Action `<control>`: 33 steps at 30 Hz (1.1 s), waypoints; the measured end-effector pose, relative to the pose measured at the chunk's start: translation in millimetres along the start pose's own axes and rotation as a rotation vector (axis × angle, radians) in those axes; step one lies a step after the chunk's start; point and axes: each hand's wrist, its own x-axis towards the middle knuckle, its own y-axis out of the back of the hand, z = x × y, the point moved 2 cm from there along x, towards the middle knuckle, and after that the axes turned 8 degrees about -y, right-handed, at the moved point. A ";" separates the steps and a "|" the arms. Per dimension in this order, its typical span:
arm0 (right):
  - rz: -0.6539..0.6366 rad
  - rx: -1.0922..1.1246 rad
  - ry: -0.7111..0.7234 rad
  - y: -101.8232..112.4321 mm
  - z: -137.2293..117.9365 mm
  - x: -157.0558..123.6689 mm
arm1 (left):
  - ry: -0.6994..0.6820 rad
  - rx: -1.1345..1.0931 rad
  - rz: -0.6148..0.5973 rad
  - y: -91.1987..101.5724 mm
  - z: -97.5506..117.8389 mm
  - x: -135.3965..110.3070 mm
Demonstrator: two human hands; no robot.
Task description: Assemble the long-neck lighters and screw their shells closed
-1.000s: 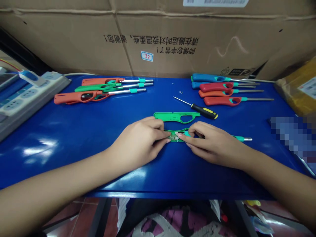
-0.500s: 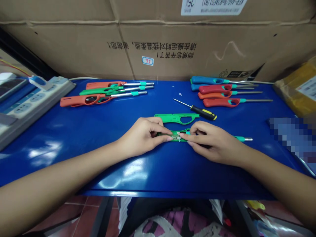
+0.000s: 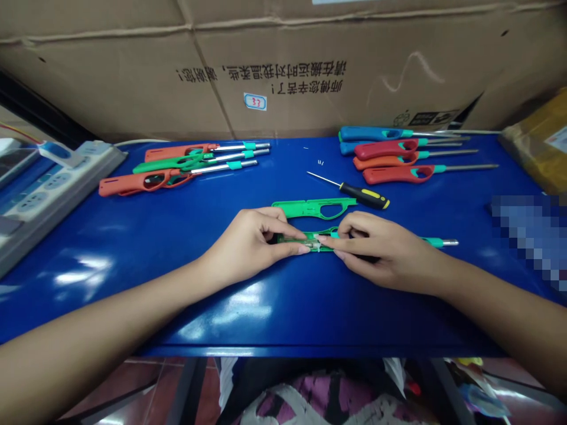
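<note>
In front of me on the blue table lies an opened green gas lighter [image 3: 328, 229], its inner parts exposed and its metal nozzle pointing right. My left hand [image 3: 252, 241] pinches the clear fuel tank [image 3: 296, 239] at the lighter's handle end between thumb and fingers. From the other side, my right hand [image 3: 383, 254] has its fingers bent over the middle of the lighter, the fingertips at small whitish parts beside the tank. Those parts are mostly covered. Just beyond both hands rests the loose green cover half [image 3: 301, 209].
A black-and-yellow screwdriver [image 3: 365, 195] and tiny screws [image 3: 320, 162] lie behind the cover. Several lighters stand grouped at back left [image 3: 166, 180] and back right [image 3: 394, 173]. A power strip [image 3: 62, 183] is at far left; a cardboard box [image 3: 283, 112] walls off the back.
My view has shifted slightly. Both hands stay at the opened lighter in nearly the same pose, and a little more of the clear tank shows between my left fingers.
</note>
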 end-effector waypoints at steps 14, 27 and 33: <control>-0.006 -0.068 0.049 -0.2 1.6 -0.7 | 0.015 0.059 0.043 -2.2 5.2 -2.7; 0.005 -0.024 -0.005 1.0 0.8 0.8 | -0.176 0.289 -0.013 2.6 13.9 -7.6; -0.013 -0.029 -0.055 2.5 0.0 2.5 | -0.178 0.258 0.008 2.3 11.0 -5.3</control>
